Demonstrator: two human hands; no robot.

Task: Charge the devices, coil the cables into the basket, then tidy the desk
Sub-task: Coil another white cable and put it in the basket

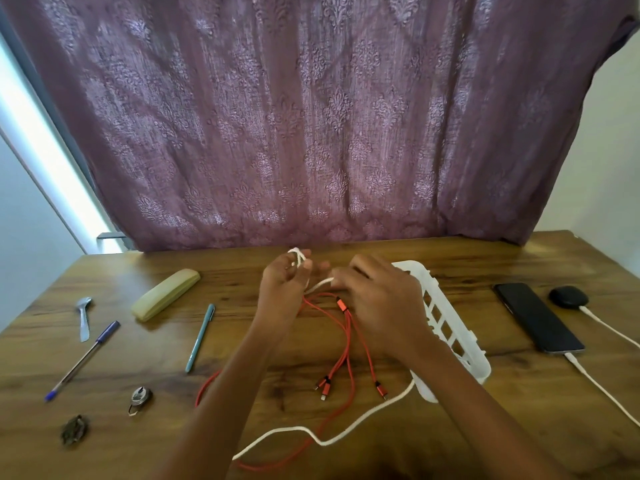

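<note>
Cable [349, 434], white, in loops around curled left hand [282, 284], in pinch of right hand [381, 301]

No text, label, brand, number or sign can be read on anything here; every surface is plain or too blurred

— What colour is the curtain [311, 116]?
— Dusty purple, with a paler damask motif repeated all over it.
— And the table [485, 427]?
— Warm brown wood with darker grain streaks.
— The cables?
— A white cable [346, 436] and a red cable [346, 341] with orange-red plugs.
— On the right?
— A white basket [446, 320], a black phone [536, 317] and a black earbud case [568, 296], with white leads [602, 386].
— On the left?
— A pale yellow case [166, 294], a teal pen [201, 336], a blue-capped pen [83, 360] and a silver spoon [84, 317].
</note>
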